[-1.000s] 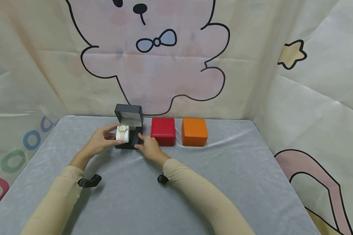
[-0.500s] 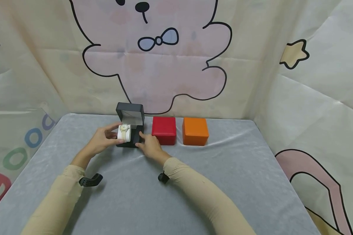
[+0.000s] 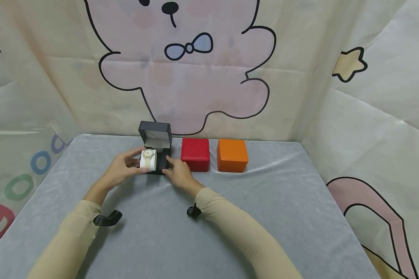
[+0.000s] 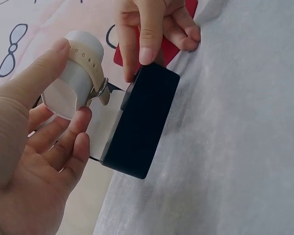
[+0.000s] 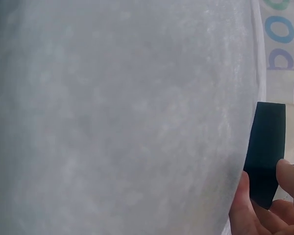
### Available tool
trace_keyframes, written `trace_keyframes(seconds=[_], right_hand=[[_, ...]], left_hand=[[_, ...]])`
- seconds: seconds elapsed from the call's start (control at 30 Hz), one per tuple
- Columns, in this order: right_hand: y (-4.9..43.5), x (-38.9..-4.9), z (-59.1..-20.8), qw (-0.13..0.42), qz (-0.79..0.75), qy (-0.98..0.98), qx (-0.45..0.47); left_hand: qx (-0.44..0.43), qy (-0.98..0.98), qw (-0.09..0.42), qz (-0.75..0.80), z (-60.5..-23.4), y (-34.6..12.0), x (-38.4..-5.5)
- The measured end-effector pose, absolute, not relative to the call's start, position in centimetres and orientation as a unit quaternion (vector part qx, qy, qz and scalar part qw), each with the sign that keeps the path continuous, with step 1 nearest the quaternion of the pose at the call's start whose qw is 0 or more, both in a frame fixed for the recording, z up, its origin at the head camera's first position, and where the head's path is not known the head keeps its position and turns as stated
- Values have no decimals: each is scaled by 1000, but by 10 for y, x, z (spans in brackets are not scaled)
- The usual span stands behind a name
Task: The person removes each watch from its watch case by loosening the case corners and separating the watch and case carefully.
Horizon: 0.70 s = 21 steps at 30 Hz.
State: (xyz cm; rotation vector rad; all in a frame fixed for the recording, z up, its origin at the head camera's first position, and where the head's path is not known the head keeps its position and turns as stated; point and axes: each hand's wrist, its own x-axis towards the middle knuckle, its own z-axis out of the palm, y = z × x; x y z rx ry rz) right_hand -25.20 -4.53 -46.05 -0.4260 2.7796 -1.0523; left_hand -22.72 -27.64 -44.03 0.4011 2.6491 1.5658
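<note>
My left hand [image 3: 120, 168] holds a white watch cushion [image 4: 79, 73] between thumb and fingers. Strapped round the cushion is a wristwatch [image 3: 148, 154] with a pale beige band, its buckle showing in the left wrist view. The cushion is raised over the left part of a black watch box [image 3: 164, 157]. The box's lid [image 3: 156, 133] stands up at the back, showing a light lining. At the box's right end my right hand [image 3: 179, 174] grips it, with thumb and fingers on either side of the corner in the right wrist view [image 5: 267, 142].
A closed red box [image 3: 195, 155] stands just right of the right hand, and a closed orange box [image 3: 232, 155] beyond it. All stand near the back of a table under a grey cloth [image 3: 153, 240]. Printed curtains [image 3: 300, 77] rise behind and at both sides.
The head view has shifted slightly. The left hand has brought the cushion and watch a little lower in front of the box's lid. The right hand keeps its grip on the box.
</note>
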Motion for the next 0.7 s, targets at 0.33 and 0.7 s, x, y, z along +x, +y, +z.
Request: trace_keyframes(seconds=[0.33, 0.7], right_hand=[[-34, -248, -457, 84, -405, 900, -137], [-28, -238, -452, 70, -467, 868, -153]], left_hand=[[138, 839, 7, 526, -441, -269, -221], [144, 836, -3, 530, -437, -268, -209]])
